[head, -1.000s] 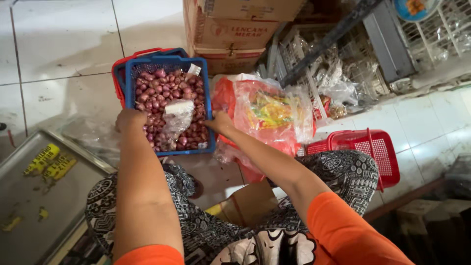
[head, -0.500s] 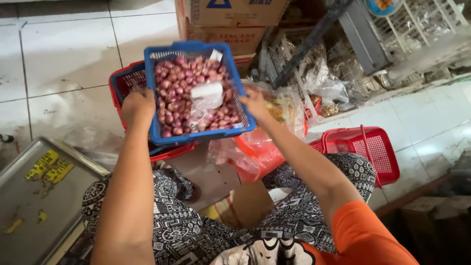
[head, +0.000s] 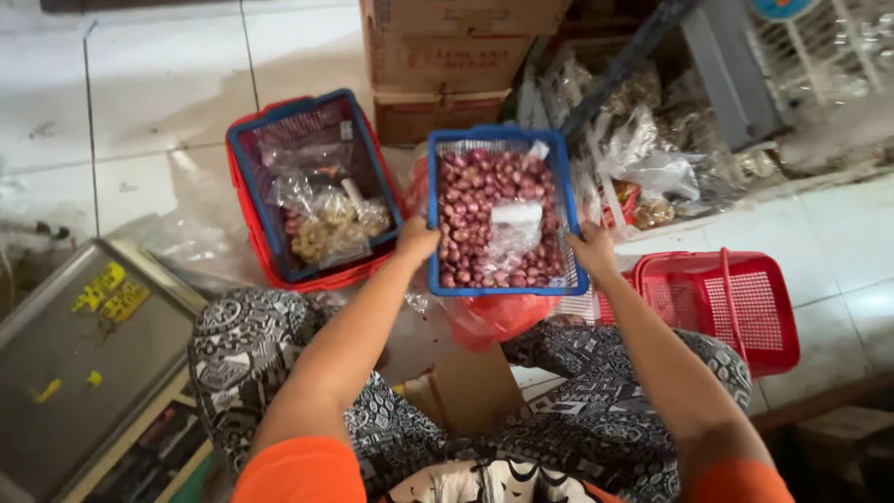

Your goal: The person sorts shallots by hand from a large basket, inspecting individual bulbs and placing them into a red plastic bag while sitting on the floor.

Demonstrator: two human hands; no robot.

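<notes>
I hold a blue plastic basket (head: 435,200) full of small red shallots (head: 475,210), with a clear plastic bag (head: 514,228) lying on top of them. My left hand (head: 416,240) grips the basket's near left corner. My right hand (head: 592,251) grips its near right corner. The basket is lifted above a red plastic bag (head: 494,317) that sits in front of my knees. To its left stands another blue basket (head: 244,177) nested in a red one, holding clear bags of pale bulbs (head: 326,228).
An empty red basket (head: 745,307) lies on the white tiled floor at right. Stacked cardboard boxes (head: 447,65) stand behind, with bagged goods (head: 652,158) beside them. A metal tray (head: 84,354) sits at lower left. A cardboard box (head: 470,387) is between my legs.
The basket of shallots was lifted off the stacked baskets and carried right, over the red bag. The blue basket beneath, with its bagged bulbs, is now uncovered.
</notes>
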